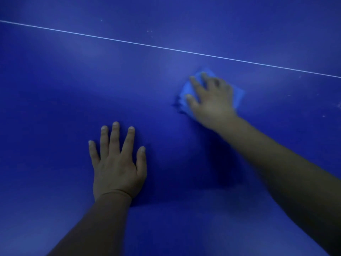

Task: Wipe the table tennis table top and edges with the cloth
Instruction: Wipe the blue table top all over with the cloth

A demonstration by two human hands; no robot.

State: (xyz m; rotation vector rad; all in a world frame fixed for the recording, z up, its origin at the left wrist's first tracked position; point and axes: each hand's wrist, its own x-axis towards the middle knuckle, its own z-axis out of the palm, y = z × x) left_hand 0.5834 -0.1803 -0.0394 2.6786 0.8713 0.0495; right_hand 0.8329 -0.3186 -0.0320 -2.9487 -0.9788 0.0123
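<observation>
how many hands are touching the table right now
2. The open left hand lies flat on the dark blue table top. The blurred right hand presses the light blue cloth onto it, below the thin white line.

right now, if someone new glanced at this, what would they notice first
Probably the right hand, blurred, pressing a light blue cloth flat on the deep blue table top, right of centre. Next comes the left hand, spread flat on the surface lower down, nearer the viewer. A thin white line slants across the table beyond both hands.
</observation>
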